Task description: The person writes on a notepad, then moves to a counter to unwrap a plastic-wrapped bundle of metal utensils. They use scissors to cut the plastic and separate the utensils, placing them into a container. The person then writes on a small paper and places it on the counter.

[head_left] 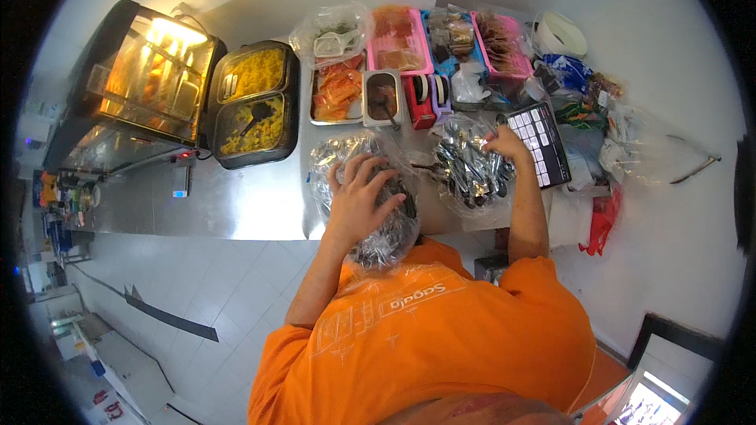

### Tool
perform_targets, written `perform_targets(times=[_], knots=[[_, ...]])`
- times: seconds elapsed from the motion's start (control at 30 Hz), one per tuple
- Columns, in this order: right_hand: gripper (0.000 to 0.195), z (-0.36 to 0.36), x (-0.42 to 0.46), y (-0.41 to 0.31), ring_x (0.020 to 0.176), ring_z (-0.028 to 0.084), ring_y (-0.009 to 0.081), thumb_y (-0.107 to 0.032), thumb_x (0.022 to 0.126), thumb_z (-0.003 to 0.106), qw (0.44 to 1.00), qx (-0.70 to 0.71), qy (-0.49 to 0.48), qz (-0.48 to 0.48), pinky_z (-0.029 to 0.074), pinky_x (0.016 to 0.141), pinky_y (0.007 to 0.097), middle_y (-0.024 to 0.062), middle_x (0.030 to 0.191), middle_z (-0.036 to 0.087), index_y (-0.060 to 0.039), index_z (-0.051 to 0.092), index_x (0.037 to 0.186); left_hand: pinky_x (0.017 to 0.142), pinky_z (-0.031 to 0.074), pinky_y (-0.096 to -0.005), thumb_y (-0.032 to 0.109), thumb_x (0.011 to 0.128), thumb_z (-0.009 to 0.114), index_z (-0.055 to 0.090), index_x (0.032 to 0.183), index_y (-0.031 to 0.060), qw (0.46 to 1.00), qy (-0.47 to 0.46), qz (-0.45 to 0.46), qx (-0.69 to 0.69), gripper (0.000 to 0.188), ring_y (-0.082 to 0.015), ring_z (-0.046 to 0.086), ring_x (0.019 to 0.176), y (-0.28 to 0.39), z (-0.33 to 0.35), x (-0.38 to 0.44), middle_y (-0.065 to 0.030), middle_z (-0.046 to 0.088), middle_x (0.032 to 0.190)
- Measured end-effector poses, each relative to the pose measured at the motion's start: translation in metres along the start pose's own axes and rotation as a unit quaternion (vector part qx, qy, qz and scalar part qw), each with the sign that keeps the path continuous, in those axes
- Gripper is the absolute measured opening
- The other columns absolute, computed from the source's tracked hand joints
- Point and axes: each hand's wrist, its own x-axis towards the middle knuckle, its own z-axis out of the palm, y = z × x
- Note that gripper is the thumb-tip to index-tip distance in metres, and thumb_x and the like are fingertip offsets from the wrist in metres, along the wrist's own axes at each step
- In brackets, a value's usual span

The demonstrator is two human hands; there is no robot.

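Observation:
My left hand (361,195) lies with spread, bent fingers over a clear plastic bag (331,156) with dark and shiny contents. The bag tilts over the counter's front edge and rests against my chest, held under the hand. To the right lies a second open clear plastic bag (449,198), filled with loose metal spoons and other cutlery (469,159). At that bag's right side, my right hand (507,143) has its fingers bent together among the cutlery. Whether a piece is pinched in them is not clear. A dark spoon end (501,120) shows just above the hand.
Behind stand a steel tub of dark sauce (383,79), red (420,112) and purple tape dispensers (440,97), and a tray of orange food (336,91). A black panel with white labels (538,144) is right. Left are two yellow-rice containers (251,124) and a lit warming cabinet (150,77).

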Motion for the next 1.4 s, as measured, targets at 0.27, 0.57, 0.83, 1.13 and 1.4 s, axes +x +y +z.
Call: perform_targets(times=[0.27, 0.57, 0.83, 1.13, 1.4], knots=[[0.062, 0.036, -0.017, 0.032, 0.116, 0.051, 0.0456, -0.047, 0.096, 0.045, 0.987, 0.012, 0.153, 0.044, 0.04, 0.097, 0.0455, 0.0309, 0.118, 0.057, 0.0091, 0.056, 0.119, 0.109, 0.01, -0.0519, 0.044, 0.085, 0.063, 0.063, 0.115, 0.0167, 0.999, -0.01, 0.039, -0.004, 0.04, -0.0275, 0.036, 0.131, -0.001, 0.001, 0.008, -0.0053, 0.052, 0.128], [0.029, 0.025, -0.062, -0.096, 0.084, 0.063, 0.0246, -0.023, 0.095, 0.054, 0.917, 0.057, 0.36, -0.159, 0.047, 0.076, 0.0343, 0.0152, 0.098, 0.068, 0.0013, 0.064, 0.109, 0.111, 0.012, -0.0499, 0.043, 0.082, 0.065, 0.059, 0.112, 0.0097, 0.999, 0.038, 0.03, 0.007, 0.046, -0.0258, 0.038, 0.13, -0.005, 0.002, -0.003, -0.0067, 0.052, 0.125], [0.015, 0.072, -0.124, -0.207, 0.06, 0.047, 0.0113, -0.012, 0.079, 0.072, 0.953, -0.001, 0.023, -0.301, 0.04, 0.058, 0.0284, 0.0069, 0.067, 0.048, -0.0011, 0.066, 0.087, 0.11, 0.014, -0.0504, 0.046, 0.08, 0.066, 0.06, 0.112, 0.0058, 0.998, 0.051, 0.037, -0.015, 0.051, -0.0253, 0.038, 0.131, -0.009, 0.004, -0.006, -0.0074, 0.052, 0.128], [0.008, 0.061, -0.122, -0.182, 0.062, 0.05, 0.0066, -0.01, 0.094, 0.057, 0.897, 0.329, 0.057, -0.291, 0.04, 0.054, 0.0207, 0.0041, 0.088, 0.063, -0.002, 0.055, 0.095, 0.106, 0.019, -0.055, 0.038, 0.084, 0.064, 0.066, 0.104, 0.0106, 0.996, 0.068, 0.061, 0.022, 0.034, -0.0265, 0.042, 0.125, -0.009, 0.008, -0.009, -0.0065, 0.056, 0.12], [0.015, 0.058, -0.151, -0.199, 0.06, 0.054, 0.0078, -0.014, 0.092, 0.063, 0.867, 0.46, 0.111, -0.155, 0.039, 0.049, 0.0229, 0.0006, 0.077, 0.059, -0.0047, 0.058, 0.102, 0.107, 0.017, -0.0506, 0.036, 0.084, 0.064, 0.066, 0.104, 0.0123, 0.992, 0.071, 0.067, -0.081, 0.031, -0.0256, 0.045, 0.122, 0.004, -0.001, 0.011, -0.0045, 0.058, 0.119]])
